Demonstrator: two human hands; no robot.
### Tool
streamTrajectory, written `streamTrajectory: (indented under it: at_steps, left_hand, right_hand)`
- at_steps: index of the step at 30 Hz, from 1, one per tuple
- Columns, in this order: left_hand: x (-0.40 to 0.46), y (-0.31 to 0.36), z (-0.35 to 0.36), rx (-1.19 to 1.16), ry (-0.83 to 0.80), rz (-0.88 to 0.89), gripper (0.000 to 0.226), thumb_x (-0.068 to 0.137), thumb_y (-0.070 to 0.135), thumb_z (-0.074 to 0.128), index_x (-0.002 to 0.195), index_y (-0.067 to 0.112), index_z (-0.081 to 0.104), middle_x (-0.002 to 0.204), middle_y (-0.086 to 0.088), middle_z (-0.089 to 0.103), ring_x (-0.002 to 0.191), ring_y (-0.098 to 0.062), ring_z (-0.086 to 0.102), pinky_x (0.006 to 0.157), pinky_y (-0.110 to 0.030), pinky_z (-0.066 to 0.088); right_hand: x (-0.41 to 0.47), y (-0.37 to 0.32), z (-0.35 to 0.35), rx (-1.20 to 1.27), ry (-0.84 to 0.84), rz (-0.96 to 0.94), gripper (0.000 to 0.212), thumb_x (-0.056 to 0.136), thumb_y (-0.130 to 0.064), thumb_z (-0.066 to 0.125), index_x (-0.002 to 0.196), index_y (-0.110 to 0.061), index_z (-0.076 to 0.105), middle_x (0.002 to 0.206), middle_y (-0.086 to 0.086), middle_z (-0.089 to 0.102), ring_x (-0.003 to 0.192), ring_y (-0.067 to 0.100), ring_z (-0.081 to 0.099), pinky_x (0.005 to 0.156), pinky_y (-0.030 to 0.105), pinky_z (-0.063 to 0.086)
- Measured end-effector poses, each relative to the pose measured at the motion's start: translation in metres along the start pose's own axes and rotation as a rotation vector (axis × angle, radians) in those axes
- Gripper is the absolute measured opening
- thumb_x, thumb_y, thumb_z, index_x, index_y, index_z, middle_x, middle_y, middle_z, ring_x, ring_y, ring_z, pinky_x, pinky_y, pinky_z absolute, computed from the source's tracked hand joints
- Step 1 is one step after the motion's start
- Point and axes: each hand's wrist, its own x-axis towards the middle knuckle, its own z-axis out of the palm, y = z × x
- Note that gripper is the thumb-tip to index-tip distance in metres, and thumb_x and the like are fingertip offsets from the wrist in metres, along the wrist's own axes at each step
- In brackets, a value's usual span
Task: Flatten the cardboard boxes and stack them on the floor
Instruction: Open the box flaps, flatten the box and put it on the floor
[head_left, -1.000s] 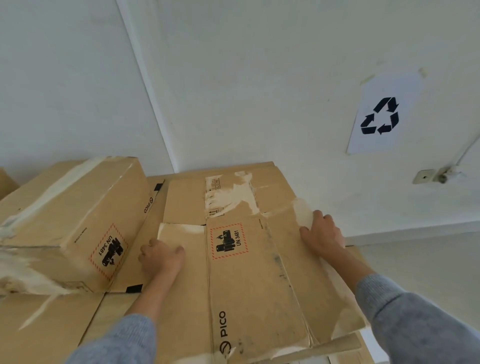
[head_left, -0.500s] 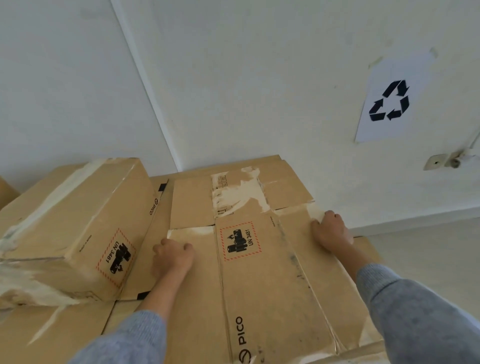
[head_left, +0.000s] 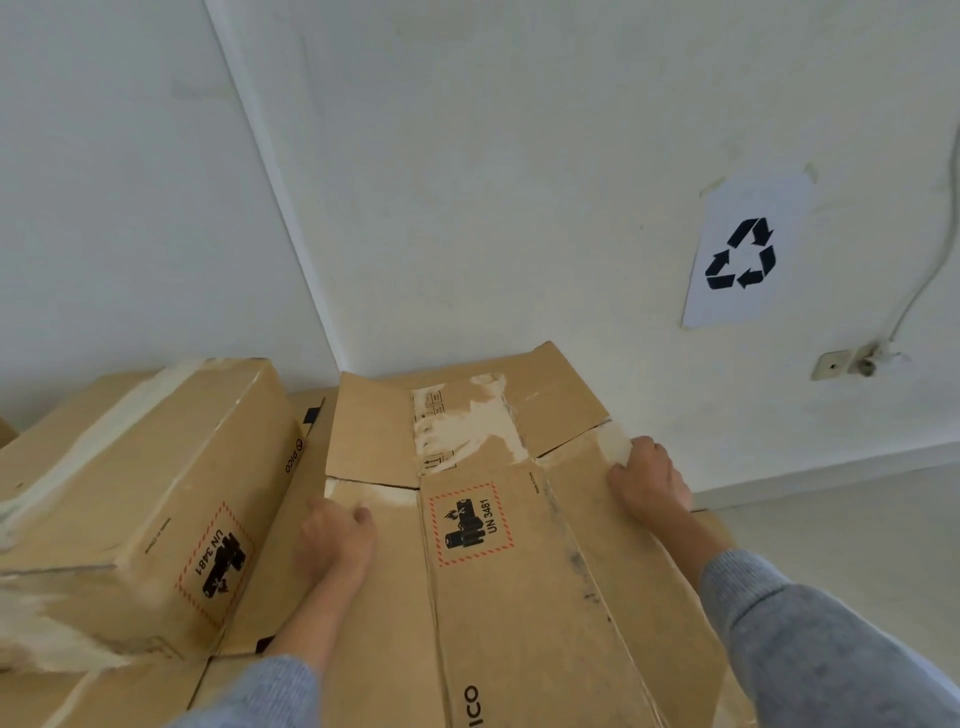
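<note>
A flattened cardboard box (head_left: 519, 597) with a red-framed UN 3481 label lies in front of me on other flat cardboard, its far flaps reaching the wall corner. My left hand (head_left: 335, 540) is curled around its left edge. My right hand (head_left: 649, 478) grips its right edge beside a torn tape patch. To the left stands a closed, still-assembled cardboard box (head_left: 140, 493) with the same label and peeling tape, resting on more cardboard.
White walls meet in a corner just behind the boxes. A recycling sign (head_left: 745, 249) is taped to the right wall, with a wall socket and cable (head_left: 852, 361) beside it. Bare light floor (head_left: 857, 525) shows at the right.
The flattened box has sunk lower and flatter onto the pile and slid slightly toward the wall. Both hands keep hold of its edges.
</note>
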Motion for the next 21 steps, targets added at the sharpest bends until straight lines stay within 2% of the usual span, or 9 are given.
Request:
streamTrajectory:
  at_steps: [3, 7, 9, 16, 21]
  left_hand:
    - [-0.007, 0.007, -0.006, -0.024, 0.031, 0.062, 0.046, 0.087, 0.034, 0.059, 0.110, -0.004, 0.048, 0.107, -0.025, 0.062, 0.094, -0.040, 0.061, 0.059, -0.035, 0.037]
    - [-0.018, 0.031, -0.014, -0.102, 0.060, 0.136, 0.043, 0.084, 0.031, 0.062, 0.106, -0.004, 0.048, 0.105, -0.024, 0.062, 0.093, -0.041, 0.060, 0.061, -0.036, 0.038]
    - [-0.028, 0.052, -0.014, -0.141, 0.057, 0.181, 0.041, 0.084, 0.027, 0.061, 0.107, -0.004, 0.046, 0.106, -0.024, 0.061, 0.093, -0.041, 0.059, 0.062, -0.036, 0.037]
    - [-0.085, 0.154, 0.024, -0.156, 0.053, 0.309, 0.033, 0.084, 0.020, 0.056, 0.103, -0.004, 0.044, 0.108, -0.027, 0.061, 0.099, -0.044, 0.059, 0.068, -0.039, 0.041]
    - [-0.151, 0.245, 0.077, -0.205, 0.038, 0.317, 0.029, 0.085, 0.015, 0.051, 0.105, -0.003, 0.043, 0.106, -0.025, 0.061, 0.096, -0.044, 0.059, 0.065, -0.037, 0.037]
  right_hand:
    - [-0.001, 0.003, -0.012, 0.024, 0.060, -0.006, 0.033, 0.091, -0.020, 0.050, 0.121, -0.008, 0.045, 0.119, 0.010, 0.054, 0.093, 0.026, 0.054, 0.072, 0.033, 0.040]
    - [0.006, 0.015, -0.042, 0.103, 0.134, -0.026, 0.039, 0.090, -0.021, 0.051, 0.126, -0.008, 0.044, 0.124, 0.011, 0.052, 0.107, 0.031, 0.055, 0.076, 0.034, 0.040]
    - [0.013, 0.026, -0.060, 0.127, 0.161, -0.032, 0.040, 0.090, -0.021, 0.052, 0.127, -0.007, 0.044, 0.124, 0.011, 0.053, 0.108, 0.031, 0.055, 0.079, 0.036, 0.042]
    - [0.059, 0.099, -0.136, 0.134, 0.226, 0.008, 0.037, 0.089, -0.019, 0.053, 0.123, -0.006, 0.045, 0.121, 0.012, 0.053, 0.107, 0.032, 0.055, 0.080, 0.037, 0.042]
    - [0.123, 0.175, -0.201, 0.111, 0.225, 0.002, 0.035, 0.089, -0.015, 0.051, 0.121, -0.005, 0.046, 0.121, 0.014, 0.053, 0.108, 0.033, 0.055, 0.078, 0.036, 0.042]
